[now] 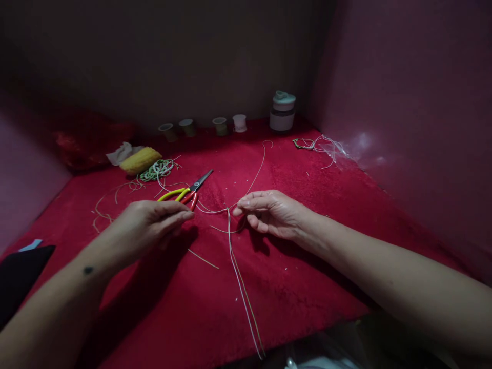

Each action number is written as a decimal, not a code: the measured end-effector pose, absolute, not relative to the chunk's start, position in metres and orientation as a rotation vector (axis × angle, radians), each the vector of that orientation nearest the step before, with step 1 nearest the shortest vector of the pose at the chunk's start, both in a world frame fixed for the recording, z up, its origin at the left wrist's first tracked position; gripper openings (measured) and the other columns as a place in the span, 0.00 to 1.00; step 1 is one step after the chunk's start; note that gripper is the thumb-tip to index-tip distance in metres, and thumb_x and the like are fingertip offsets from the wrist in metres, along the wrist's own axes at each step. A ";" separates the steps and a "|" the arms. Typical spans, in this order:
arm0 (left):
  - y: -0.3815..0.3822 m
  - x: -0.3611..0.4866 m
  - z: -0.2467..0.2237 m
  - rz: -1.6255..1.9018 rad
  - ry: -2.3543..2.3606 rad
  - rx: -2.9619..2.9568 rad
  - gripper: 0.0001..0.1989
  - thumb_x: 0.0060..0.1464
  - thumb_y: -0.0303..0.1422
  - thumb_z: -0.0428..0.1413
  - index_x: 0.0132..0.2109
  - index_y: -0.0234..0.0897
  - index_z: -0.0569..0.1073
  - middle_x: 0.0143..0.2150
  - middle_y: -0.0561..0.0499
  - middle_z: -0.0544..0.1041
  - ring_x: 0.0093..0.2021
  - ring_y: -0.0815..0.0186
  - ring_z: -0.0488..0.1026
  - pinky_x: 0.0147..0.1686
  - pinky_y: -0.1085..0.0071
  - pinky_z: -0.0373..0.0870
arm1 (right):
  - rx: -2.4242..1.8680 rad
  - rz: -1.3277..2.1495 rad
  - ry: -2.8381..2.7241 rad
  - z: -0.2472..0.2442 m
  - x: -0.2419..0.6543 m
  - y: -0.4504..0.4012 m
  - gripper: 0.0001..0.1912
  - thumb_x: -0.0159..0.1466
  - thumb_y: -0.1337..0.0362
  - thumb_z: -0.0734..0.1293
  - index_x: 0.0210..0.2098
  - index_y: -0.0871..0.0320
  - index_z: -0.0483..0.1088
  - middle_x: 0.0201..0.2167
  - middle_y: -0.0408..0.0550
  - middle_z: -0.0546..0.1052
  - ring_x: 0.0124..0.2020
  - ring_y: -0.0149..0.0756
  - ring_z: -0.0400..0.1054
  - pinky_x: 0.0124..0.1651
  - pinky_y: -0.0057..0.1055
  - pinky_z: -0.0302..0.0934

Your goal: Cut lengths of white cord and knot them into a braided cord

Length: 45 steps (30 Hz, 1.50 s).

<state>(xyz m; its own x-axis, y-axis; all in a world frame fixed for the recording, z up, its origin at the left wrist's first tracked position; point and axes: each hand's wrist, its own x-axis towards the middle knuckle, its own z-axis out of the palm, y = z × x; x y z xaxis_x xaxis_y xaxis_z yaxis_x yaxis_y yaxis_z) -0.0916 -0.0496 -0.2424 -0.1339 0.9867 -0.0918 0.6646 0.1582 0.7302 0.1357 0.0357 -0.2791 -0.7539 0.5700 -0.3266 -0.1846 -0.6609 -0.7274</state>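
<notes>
White and yellowish thin cords (231, 245) meet in a small knot on the red cloth, and their long ends run down to the near edge. Just right of the knot, my right hand (274, 212) pinches a cord between thumb and forefinger, its other fingers loosely curled. My left hand (144, 223) is to the left, thumb and fingers pressed together; what they hold, if anything, is hidden. Beyond its fingertips lie scissors (188, 192) with one yellow and one red handle, blades pointing away. A short loose cord piece (203, 259) lies below the knot.
Behind my left hand are a yellow bundle (141, 161) and green-and-white knotted cord (157, 170). Several spools, including a white spool (239, 123), line the back beside a lidded jar (282, 113). More tangled cord (321, 145) lies at right, near clear plastic. Walls enclose the cloth-covered table (307, 302).
</notes>
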 end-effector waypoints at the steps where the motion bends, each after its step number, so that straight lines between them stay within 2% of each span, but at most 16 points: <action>1: -0.049 -0.083 -0.246 0.659 1.896 1.624 0.10 0.48 0.38 0.56 0.32 0.37 0.77 0.16 0.55 0.68 0.16 0.73 0.60 0.14 0.80 0.55 | -0.759 2.429 -0.961 -0.279 0.135 0.036 0.08 0.58 0.77 0.58 0.29 0.66 0.68 0.24 0.47 0.75 0.16 0.22 0.64 0.14 0.17 0.55; 3: -0.051 -0.070 -0.250 0.591 1.930 1.792 0.11 0.51 0.40 0.52 0.34 0.38 0.76 0.16 0.56 0.67 0.16 0.73 0.60 0.17 0.79 0.56 | -0.758 2.452 -0.972 -0.279 0.134 0.037 0.10 0.58 0.78 0.56 0.31 0.67 0.68 0.24 0.48 0.75 0.16 0.23 0.64 0.14 0.17 0.56; 6: -0.055 -0.057 -0.253 0.679 1.927 1.987 0.10 0.52 0.37 0.52 0.33 0.38 0.75 0.17 0.56 0.67 0.17 0.73 0.60 0.20 0.78 0.58 | -0.777 2.430 -1.052 -0.280 0.130 0.038 0.14 0.55 0.81 0.53 0.33 0.67 0.67 0.24 0.49 0.74 0.15 0.24 0.65 0.13 0.18 0.57; 10: -0.057 -0.046 -0.257 0.752 1.939 1.991 0.08 0.52 0.35 0.52 0.35 0.39 0.74 0.17 0.56 0.69 0.18 0.72 0.63 0.23 0.76 0.60 | -0.817 2.352 -1.190 -0.283 0.125 0.035 0.18 0.52 0.83 0.51 0.33 0.66 0.67 0.24 0.49 0.75 0.14 0.25 0.65 0.12 0.19 0.57; 17: -0.056 -0.042 -0.267 0.755 2.007 2.100 0.08 0.52 0.34 0.52 0.37 0.39 0.74 0.21 0.54 0.72 0.20 0.70 0.66 0.25 0.75 0.60 | -0.893 2.307 -1.309 -0.277 0.123 0.031 0.17 0.55 0.81 0.51 0.37 0.64 0.66 0.21 0.48 0.76 0.13 0.27 0.65 0.10 0.20 0.56; 20: -0.055 -0.041 -0.272 0.690 2.032 2.197 0.08 0.54 0.35 0.51 0.37 0.40 0.74 0.26 0.52 0.75 0.23 0.69 0.68 0.27 0.75 0.61 | -0.911 2.322 -1.364 -0.275 0.122 0.031 0.16 0.57 0.80 0.53 0.39 0.64 0.66 0.19 0.47 0.75 0.12 0.27 0.64 0.10 0.19 0.55; 24: -0.053 -0.038 -0.276 0.542 2.080 2.335 0.11 0.56 0.36 0.48 0.35 0.40 0.74 0.25 0.51 0.74 0.23 0.68 0.68 0.27 0.74 0.60 | -0.898 2.323 -1.406 -0.278 0.121 0.032 0.11 0.59 0.77 0.56 0.39 0.64 0.65 0.19 0.46 0.75 0.12 0.27 0.64 0.09 0.19 0.54; 27: -0.052 -0.036 -0.277 0.456 2.096 2.398 0.13 0.57 0.37 0.46 0.35 0.38 0.73 0.24 0.50 0.74 0.22 0.68 0.68 0.25 0.75 0.59 | -0.878 2.316 -1.448 -0.280 0.119 0.031 0.11 0.58 0.78 0.57 0.38 0.64 0.65 0.19 0.44 0.74 0.11 0.25 0.64 0.09 0.19 0.54; 33: -0.050 -0.031 -0.280 0.346 2.101 2.370 0.13 0.57 0.38 0.45 0.35 0.38 0.72 0.27 0.49 0.75 0.24 0.67 0.69 0.26 0.74 0.59 | -0.955 2.170 -1.572 -0.284 0.114 0.026 0.09 0.59 0.77 0.57 0.26 0.61 0.63 0.17 0.41 0.72 0.10 0.24 0.62 0.08 0.18 0.52; 35: -0.050 -0.031 -0.277 0.450 2.045 2.343 0.11 0.56 0.37 0.47 0.37 0.39 0.73 0.30 0.49 0.76 0.27 0.66 0.70 0.28 0.73 0.61 | -0.960 2.142 -1.576 -0.284 0.114 0.025 0.09 0.60 0.75 0.57 0.25 0.61 0.61 0.16 0.41 0.71 0.10 0.24 0.62 0.07 0.18 0.51; 38: -0.053 -0.033 -0.267 0.794 2.059 2.227 0.10 0.52 0.35 0.53 0.41 0.40 0.72 0.39 0.48 0.75 0.36 0.63 0.71 0.36 0.72 0.64 | -0.946 2.110 -1.532 -0.283 0.115 0.026 0.08 0.61 0.72 0.58 0.26 0.60 0.61 0.17 0.42 0.71 0.10 0.23 0.62 0.08 0.18 0.51; 39: -0.055 -0.034 -0.263 0.890 2.084 2.119 0.11 0.51 0.35 0.54 0.42 0.40 0.71 0.39 0.49 0.75 0.36 0.64 0.72 0.35 0.73 0.65 | -0.947 2.100 -1.515 -0.283 0.116 0.026 0.08 0.62 0.71 0.58 0.25 0.60 0.61 0.18 0.43 0.72 0.11 0.23 0.61 0.08 0.18 0.51; 41: -0.058 -0.036 -0.254 0.901 2.047 1.778 0.10 0.50 0.37 0.55 0.39 0.40 0.71 0.30 0.51 0.75 0.26 0.67 0.71 0.27 0.75 0.66 | -0.945 2.079 -1.492 -0.283 0.117 0.027 0.08 0.62 0.71 0.58 0.25 0.60 0.61 0.20 0.44 0.72 0.11 0.23 0.62 0.08 0.19 0.51; 43: -0.060 -0.036 -0.248 0.726 1.877 1.375 0.10 0.51 0.38 0.54 0.38 0.38 0.70 0.21 0.54 0.72 0.15 0.71 0.66 0.14 0.78 0.59 | -0.932 2.064 -1.473 -0.283 0.119 0.028 0.08 0.62 0.71 0.59 0.25 0.61 0.61 0.21 0.45 0.73 0.11 0.23 0.62 0.08 0.20 0.52; 45: -0.061 -0.035 -0.246 0.576 1.695 1.069 0.12 0.52 0.39 0.53 0.41 0.36 0.69 0.18 0.54 0.72 0.11 0.72 0.63 0.08 0.81 0.51 | -0.904 2.062 -1.432 -0.283 0.120 0.029 0.08 0.61 0.71 0.59 0.25 0.61 0.62 0.22 0.45 0.73 0.12 0.23 0.62 0.08 0.20 0.53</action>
